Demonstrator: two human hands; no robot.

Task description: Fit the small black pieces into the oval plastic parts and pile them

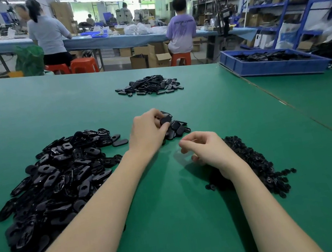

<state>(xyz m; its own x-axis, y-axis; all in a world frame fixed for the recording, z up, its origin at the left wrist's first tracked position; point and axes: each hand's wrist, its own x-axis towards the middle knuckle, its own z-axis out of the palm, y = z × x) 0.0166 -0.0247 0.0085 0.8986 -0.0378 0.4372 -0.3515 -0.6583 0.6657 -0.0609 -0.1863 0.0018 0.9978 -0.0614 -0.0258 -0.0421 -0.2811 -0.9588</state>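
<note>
Hands at the small pile, centre frame

Left hand (149,132) pinches one oval plastic part (165,118) between thumb and curled fingers, directly above a small pile (175,129) of ovals at frame centre. Right hand (205,148) sits lower right of it, fingers curled, thumb and forefinger tips close together; whether they hold a small black piece cannot be told. Large heap of oval parts (59,180) fills the lower left. Heap of small black pieces (258,163) lies just right of the right wrist. Another pile (149,85) lies further up the green table (69,111). Blue tray (272,65), upper right. Seated person's purple shirt (181,32) carries writing, unreadable.
</note>
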